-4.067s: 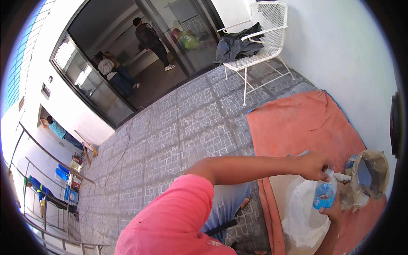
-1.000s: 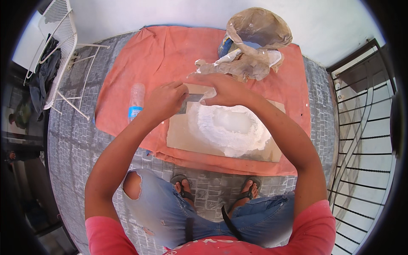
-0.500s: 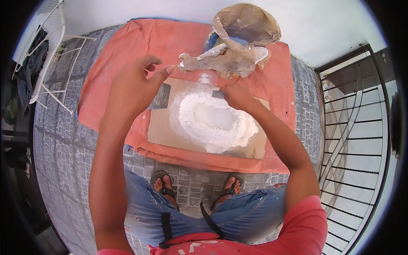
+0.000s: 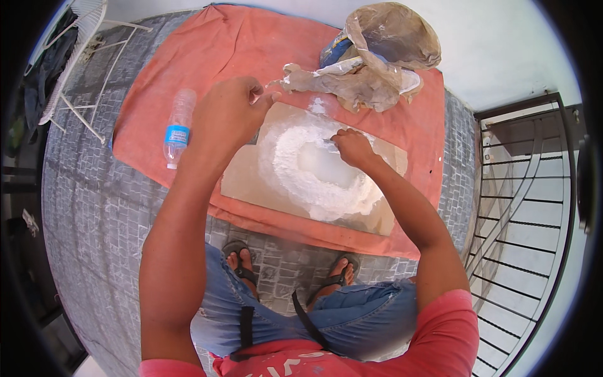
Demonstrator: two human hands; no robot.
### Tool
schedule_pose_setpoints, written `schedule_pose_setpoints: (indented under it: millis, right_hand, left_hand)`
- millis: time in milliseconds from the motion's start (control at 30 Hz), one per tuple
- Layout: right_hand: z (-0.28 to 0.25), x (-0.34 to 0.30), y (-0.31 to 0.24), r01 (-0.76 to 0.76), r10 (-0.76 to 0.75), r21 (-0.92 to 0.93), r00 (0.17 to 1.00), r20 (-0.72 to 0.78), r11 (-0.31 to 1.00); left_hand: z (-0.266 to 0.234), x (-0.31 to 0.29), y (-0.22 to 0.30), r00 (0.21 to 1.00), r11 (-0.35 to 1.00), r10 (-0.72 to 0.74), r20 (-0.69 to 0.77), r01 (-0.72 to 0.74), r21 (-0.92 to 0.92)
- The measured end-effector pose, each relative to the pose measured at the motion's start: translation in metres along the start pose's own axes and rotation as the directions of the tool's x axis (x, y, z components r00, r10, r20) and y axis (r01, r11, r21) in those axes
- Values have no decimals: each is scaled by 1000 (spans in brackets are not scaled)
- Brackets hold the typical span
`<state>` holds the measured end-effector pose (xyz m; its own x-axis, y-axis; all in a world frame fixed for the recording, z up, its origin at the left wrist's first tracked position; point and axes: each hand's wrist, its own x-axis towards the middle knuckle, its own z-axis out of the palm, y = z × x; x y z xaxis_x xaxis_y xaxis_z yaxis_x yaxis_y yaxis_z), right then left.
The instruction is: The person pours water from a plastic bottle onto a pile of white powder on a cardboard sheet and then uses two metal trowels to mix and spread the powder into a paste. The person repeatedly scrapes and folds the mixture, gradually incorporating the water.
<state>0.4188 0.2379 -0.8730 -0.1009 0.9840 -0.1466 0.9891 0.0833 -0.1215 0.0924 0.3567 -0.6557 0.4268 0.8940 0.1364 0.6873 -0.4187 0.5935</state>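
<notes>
My left hand is raised over the red-orange cloth, near the torn end of a brown paper bag. Its fingers are curled, with a gap to the thumb, and nothing shows between them. A grey flat piece peeks out beside that hand, mostly hidden. My right hand grips a small grey scraper at the far rim of a ring of white powder. Cloudy liquid pools inside the ring, which lies on a tan board.
A clear plastic bottle with a blue label lies left of my left forearm. A white metal chair stands at far left, a dark metal gate at right. Grey paving surrounds the cloth.
The view has shifted, and the bottle now shows past my left arm. My left fingers and thumb have drawn closer together. The right hand has turned the scraper, so less of its blade shows.
</notes>
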Motion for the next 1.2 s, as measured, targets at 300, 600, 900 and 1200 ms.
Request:
schedule_pose_setpoints:
  millis: [300,600,900,1200]
  right_hand:
    - [-5,7,-10,-1,8,-65,994,108,998]
    - [-12,0,-13,-3,5,-25,996,92,1000]
    - [1,10,-21,54,-50,-67,997,59,996]
    - [-4,0,-25,66,-65,-69,998,29,995]
  left_hand:
    - [-5,10,-10,998,997,-66,11,66,-40]
    - [-11,8,-6,999,997,-50,-7,49,-55]
    - [-14,2,2,999,996,-41,16,42,-77]
    - [-20,1,0,1000,997,-20,-14,19,-70]
